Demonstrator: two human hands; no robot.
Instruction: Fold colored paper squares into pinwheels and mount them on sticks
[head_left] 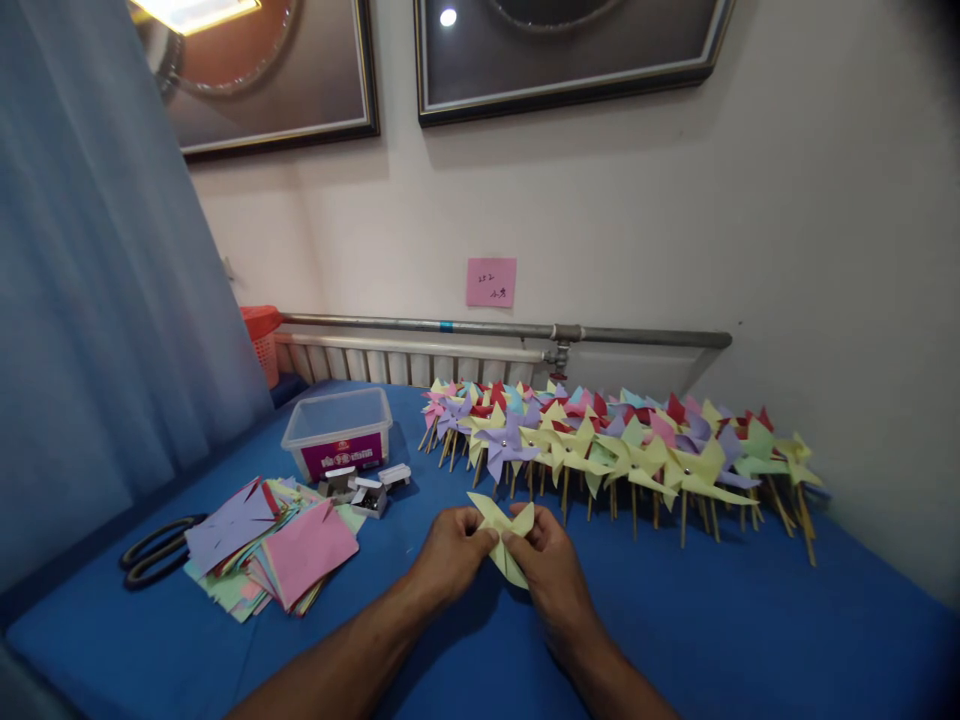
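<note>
A pale yellow paper pinwheel [504, 545] is held up between my two hands, above the blue-covered table. My left hand [451, 548] pinches it from the left, with the thumb near its centre. From the right, my right hand [549, 565] grips it too, its thumb pressed close to the middle. Several blades stand out past my fingers at the top and bottom. No stick shows on this pinwheel, and its back is hidden.
Beyond my hands lie several finished pinwheels [570, 440] on wooden sticks. To the left are cut coloured paper sheets [307, 550], black-handled scissors [161, 550], small open boxes [369, 497] and a clear plastic tub [337, 415]. A metal pipe [495, 327] runs along the wall.
</note>
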